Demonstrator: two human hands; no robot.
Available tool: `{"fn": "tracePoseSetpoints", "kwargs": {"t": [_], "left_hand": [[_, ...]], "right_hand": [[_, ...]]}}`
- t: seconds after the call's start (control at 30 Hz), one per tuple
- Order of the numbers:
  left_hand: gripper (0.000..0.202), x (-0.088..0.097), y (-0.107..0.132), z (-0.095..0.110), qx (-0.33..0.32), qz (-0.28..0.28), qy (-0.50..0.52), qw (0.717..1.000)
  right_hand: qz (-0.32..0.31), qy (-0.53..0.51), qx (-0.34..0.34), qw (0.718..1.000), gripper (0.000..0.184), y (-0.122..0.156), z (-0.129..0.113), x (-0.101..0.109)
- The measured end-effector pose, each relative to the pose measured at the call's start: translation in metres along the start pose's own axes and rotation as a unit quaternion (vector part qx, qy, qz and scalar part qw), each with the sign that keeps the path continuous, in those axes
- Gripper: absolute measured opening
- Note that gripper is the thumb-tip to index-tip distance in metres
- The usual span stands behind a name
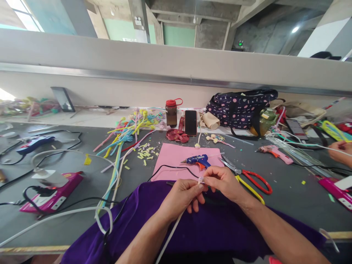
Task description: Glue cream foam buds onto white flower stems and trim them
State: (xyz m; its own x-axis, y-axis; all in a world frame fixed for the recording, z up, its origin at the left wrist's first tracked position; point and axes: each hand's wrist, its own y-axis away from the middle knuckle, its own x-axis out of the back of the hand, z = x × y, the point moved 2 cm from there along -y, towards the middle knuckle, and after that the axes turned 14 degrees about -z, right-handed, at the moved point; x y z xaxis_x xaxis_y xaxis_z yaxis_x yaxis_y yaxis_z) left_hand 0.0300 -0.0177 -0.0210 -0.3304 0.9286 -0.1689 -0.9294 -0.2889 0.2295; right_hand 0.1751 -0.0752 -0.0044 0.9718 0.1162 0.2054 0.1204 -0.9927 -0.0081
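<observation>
Fingers of the left hand (180, 195) and right hand (223, 181) pinch a small pale piece (201, 180), near, above purple cloth (217, 223); it seems unfinished, with yellow cuttings (145, 151) lying loose, apparently unused, farther left.

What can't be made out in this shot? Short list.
Head view, small pale piece: too small for detail, partly covered by the left hand and right hand.
Head view, white strip: upper part hidden by the left hand, lower end cut off by the bottom edge.
Head view, other person's hand: cut off by the right edge.
Head view, patterned bag: contents hidden by its cloth.
</observation>
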Motion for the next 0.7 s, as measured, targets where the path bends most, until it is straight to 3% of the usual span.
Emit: {"fn": "tracePoseSetpoints", "kwargs": {"t": [0.2,0.7], "left_hand": [[0.028,0.002,0.001,0.003,-0.005,0.017,0.061,0.998],[0.033,0.003,0.0,0.0,-0.024,-0.039,0.16,0.986]], "right_hand": [[0.018,-0.025,-0.003,1.0,0.011,-0.001,0.0,0.001],[0.075,-0.169,-0.014,0.983,0.012,-0.002,0.005,-0.011]]}}
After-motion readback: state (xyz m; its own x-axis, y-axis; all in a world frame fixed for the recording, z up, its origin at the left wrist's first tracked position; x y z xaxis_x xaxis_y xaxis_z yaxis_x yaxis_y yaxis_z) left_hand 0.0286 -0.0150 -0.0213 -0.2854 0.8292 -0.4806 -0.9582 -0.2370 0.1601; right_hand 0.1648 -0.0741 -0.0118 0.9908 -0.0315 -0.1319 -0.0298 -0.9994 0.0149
